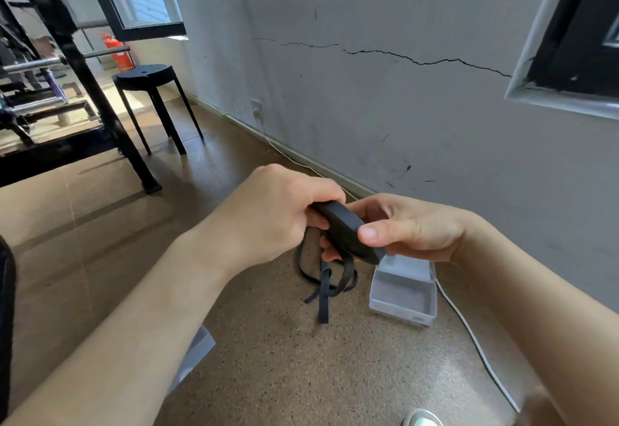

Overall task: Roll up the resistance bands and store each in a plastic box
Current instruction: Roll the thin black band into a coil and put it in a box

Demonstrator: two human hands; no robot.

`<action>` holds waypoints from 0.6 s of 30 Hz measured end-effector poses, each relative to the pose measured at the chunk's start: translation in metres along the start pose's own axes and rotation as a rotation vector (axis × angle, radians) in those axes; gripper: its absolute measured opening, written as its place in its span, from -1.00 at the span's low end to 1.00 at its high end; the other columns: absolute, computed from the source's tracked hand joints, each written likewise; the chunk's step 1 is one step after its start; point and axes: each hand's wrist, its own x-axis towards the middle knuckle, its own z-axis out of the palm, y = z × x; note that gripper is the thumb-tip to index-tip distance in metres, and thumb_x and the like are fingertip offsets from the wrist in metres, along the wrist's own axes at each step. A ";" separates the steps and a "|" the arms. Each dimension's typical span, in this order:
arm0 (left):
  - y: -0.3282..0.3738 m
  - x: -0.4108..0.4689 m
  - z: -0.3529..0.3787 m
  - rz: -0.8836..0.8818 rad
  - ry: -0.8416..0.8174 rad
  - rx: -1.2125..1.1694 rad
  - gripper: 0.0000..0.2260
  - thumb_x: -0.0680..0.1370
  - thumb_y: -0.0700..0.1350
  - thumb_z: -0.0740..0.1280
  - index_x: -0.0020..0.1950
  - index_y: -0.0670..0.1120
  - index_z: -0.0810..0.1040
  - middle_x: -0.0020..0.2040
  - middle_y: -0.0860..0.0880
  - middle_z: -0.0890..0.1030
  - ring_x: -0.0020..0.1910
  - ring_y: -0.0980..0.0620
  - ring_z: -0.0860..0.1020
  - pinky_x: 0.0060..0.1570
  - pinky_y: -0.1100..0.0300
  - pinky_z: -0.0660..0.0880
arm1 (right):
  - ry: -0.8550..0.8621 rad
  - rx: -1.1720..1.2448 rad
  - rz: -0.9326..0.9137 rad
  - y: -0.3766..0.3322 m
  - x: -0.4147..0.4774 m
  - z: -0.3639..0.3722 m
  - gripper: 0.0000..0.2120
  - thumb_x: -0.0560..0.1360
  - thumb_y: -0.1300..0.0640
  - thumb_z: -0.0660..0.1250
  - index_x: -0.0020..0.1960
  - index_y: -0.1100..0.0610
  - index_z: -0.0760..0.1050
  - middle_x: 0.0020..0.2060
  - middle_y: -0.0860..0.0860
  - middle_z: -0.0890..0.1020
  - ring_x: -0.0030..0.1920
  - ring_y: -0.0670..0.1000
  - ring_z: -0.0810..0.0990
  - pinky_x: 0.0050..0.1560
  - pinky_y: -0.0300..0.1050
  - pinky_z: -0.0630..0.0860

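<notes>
Fingers of the left hand [271,214] curl over one end of a flat roll of black band [341,224], gripping it. The right hand [412,228] pinches the other end, thumb pressed on top and fingers underneath. Below the fingers, the band's loose end [323,291] hangs in loops, and its tip seems to reach the floor [284,375]. An open clear plastic box [398,311] sits on the floor just under the right fingers, with a white cable [475,348] running beside it. A black stool [147,77] stands well beyond the left fingers.
</notes>
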 end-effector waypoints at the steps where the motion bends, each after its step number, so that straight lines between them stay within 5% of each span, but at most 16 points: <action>1: 0.002 0.004 0.001 -0.006 -0.021 -0.047 -0.65 0.34 -0.29 0.16 -0.06 0.01 0.62 -0.31 0.15 0.51 -0.32 0.24 0.45 -0.29 0.48 0.29 | 0.026 -0.009 -0.005 0.001 -0.004 -0.002 -0.09 0.12 -0.31 0.57 0.22 0.30 0.50 0.05 0.21 0.59 0.13 0.16 0.59 0.31 0.16 0.42; 5: -0.006 0.017 0.017 -0.220 0.045 -0.478 -0.65 0.42 -0.34 0.43 0.07 0.06 0.63 -0.07 0.13 0.67 -0.03 0.21 0.62 -0.02 0.32 0.54 | 0.174 0.045 -0.071 0.001 -0.017 -0.005 -0.11 0.11 -0.36 0.53 0.13 0.32 0.53 -0.05 0.21 0.64 -0.02 0.08 0.64 -0.06 -0.20 0.52; 8: -0.034 0.015 0.076 -0.501 0.157 -0.674 -0.41 0.39 -0.38 0.44 0.24 0.19 0.46 0.14 0.17 0.58 0.16 0.18 0.55 0.09 0.26 0.50 | 0.263 0.210 -0.148 0.003 -0.023 -0.012 -0.03 0.09 -0.35 0.55 0.22 0.33 0.47 0.01 0.25 0.61 0.05 0.18 0.64 0.10 -0.05 0.57; 12: -0.055 -0.008 0.222 -0.777 -0.342 -0.409 -0.32 0.41 -0.13 0.44 0.47 0.10 0.25 0.50 0.04 0.24 0.48 -0.07 0.21 0.40 0.08 0.26 | 0.303 0.459 -0.348 -0.003 -0.023 -0.017 -0.09 0.10 -0.32 0.56 0.25 0.22 0.48 0.03 0.23 0.61 0.10 0.23 0.62 0.30 0.24 0.46; 14: -0.059 -0.014 0.277 -0.851 -0.408 -0.417 -0.46 0.51 -0.05 0.37 0.46 0.06 0.28 0.48 -0.01 0.28 0.44 -0.11 0.26 0.37 0.09 0.28 | 0.299 0.543 -0.418 -0.005 -0.023 -0.019 -0.13 0.12 -0.31 0.56 0.24 0.21 0.51 0.04 0.24 0.60 0.10 0.23 0.62 0.28 0.21 0.49; 16: -0.072 -0.013 0.297 -0.885 -0.326 -0.393 -0.79 0.59 -0.08 0.26 0.22 -0.06 0.50 0.23 -0.09 0.54 0.23 -0.11 0.49 0.05 0.21 0.39 | 0.342 0.550 -0.423 -0.005 -0.025 -0.025 -0.10 0.12 -0.31 0.56 0.26 0.23 0.48 0.04 0.24 0.59 0.09 0.23 0.63 0.22 0.17 0.53; 18: -0.097 -0.005 0.293 -0.915 -0.215 -0.310 -0.82 0.62 -0.11 0.22 0.08 -0.15 0.58 0.05 -0.15 0.63 0.07 -0.15 0.59 -0.11 0.20 0.42 | 0.447 0.495 -0.372 -0.002 -0.027 -0.033 -0.10 0.08 -0.33 0.56 0.22 0.21 0.50 -0.02 0.19 0.62 0.05 0.19 0.64 0.24 0.21 0.50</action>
